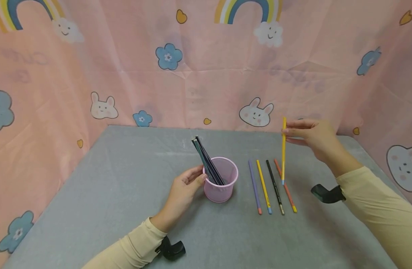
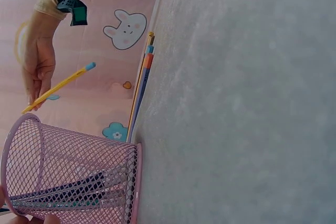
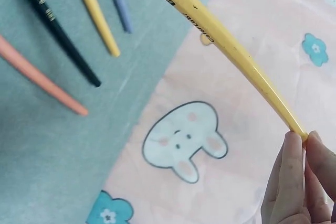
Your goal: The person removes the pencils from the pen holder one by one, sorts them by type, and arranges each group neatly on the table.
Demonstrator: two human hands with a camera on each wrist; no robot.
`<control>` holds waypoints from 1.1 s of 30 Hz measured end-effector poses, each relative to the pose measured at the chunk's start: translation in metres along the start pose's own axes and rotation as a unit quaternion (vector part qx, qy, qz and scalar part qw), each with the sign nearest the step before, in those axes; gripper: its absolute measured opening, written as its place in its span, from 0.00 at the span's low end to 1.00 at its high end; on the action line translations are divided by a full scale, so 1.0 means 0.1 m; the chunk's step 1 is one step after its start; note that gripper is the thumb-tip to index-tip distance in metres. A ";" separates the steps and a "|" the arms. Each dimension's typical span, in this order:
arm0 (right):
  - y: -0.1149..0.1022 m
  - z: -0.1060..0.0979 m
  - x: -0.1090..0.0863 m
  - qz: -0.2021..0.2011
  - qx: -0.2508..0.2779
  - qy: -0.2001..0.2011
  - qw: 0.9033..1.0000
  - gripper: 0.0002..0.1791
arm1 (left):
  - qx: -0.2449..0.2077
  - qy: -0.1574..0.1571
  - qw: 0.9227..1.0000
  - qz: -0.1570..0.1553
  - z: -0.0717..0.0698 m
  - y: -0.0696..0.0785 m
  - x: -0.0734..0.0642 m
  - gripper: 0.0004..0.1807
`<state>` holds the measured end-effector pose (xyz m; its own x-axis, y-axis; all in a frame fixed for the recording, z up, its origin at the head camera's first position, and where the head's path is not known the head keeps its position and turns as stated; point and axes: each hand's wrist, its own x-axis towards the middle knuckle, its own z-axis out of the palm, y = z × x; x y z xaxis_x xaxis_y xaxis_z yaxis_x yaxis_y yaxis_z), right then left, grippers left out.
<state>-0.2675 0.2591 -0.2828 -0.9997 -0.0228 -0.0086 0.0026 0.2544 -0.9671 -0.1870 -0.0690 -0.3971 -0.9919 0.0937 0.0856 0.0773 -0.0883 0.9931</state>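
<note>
A yellow pencil (image 1: 283, 153) with a blue end hangs nearly upright from my right hand (image 1: 311, 135), pinched near its upper tip between thumb and fingers. The right wrist view shows the same pencil (image 3: 231, 51) in the fingertips. My left hand (image 1: 184, 190) holds the rim of a pink mesh pencil cup (image 1: 217, 192) on its left side. Several dark pencils (image 1: 206, 160) lean in the cup toward the left. Right of the cup lie a purple pencil (image 1: 254, 186), another yellow pencil (image 1: 264, 186), a black pencil (image 1: 275, 186) and an orange pencil (image 1: 289, 196), side by side.
A grey tabletop (image 1: 118, 194) carries everything. Pink curtain cloth (image 1: 199, 86) with rabbits, flowers and rainbows hangs behind and at the sides. Black wrist mounts (image 1: 172, 249) sit under both sleeves.
</note>
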 end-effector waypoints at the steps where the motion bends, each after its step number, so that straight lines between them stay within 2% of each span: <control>1: 0.03 -0.02 0.00 0.002 -0.012 0.002 1.000 0.06 | -0.002 0.000 1.000 -0.001 0.00 0.00 0.00 0.23; 5: 0.11 -0.09 0.01 0.016 -0.047 0.001 0.999 0.05 | -0.004 0.000 1.000 -0.001 0.00 -0.01 0.00 0.23; 11: 0.25 -0.20 0.03 0.035 -0.058 -0.017 0.998 0.07 | 0.000 -0.001 1.000 -0.002 0.00 0.00 0.00 0.23; 16: 0.39 -0.25 0.04 0.046 -0.114 -0.025 0.992 0.29 | -0.001 -0.001 1.000 -0.001 0.00 0.00 0.00 0.23; 18: 0.45 -0.27 0.05 0.054 -0.127 -0.025 0.990 0.33 | -0.003 -0.001 1.000 -0.001 0.00 0.00 0.00 0.23; 27: 0.60 -0.32 0.09 0.101 -0.155 -0.014 0.983 0.34 | -0.001 0.002 1.000 -0.002 0.00 0.01 0.00 0.23; 33: 0.67 -0.34 0.11 0.121 -0.153 -0.026 0.980 0.34 | -0.001 0.002 1.000 -0.002 0.00 0.00 0.01 0.23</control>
<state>-0.2793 0.3088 -0.3390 -0.9682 0.0276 -0.2487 0.2242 0.5369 -0.8133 -0.1875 -0.0686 -0.3972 -0.9927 0.0900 0.0808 0.0727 -0.0892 0.9934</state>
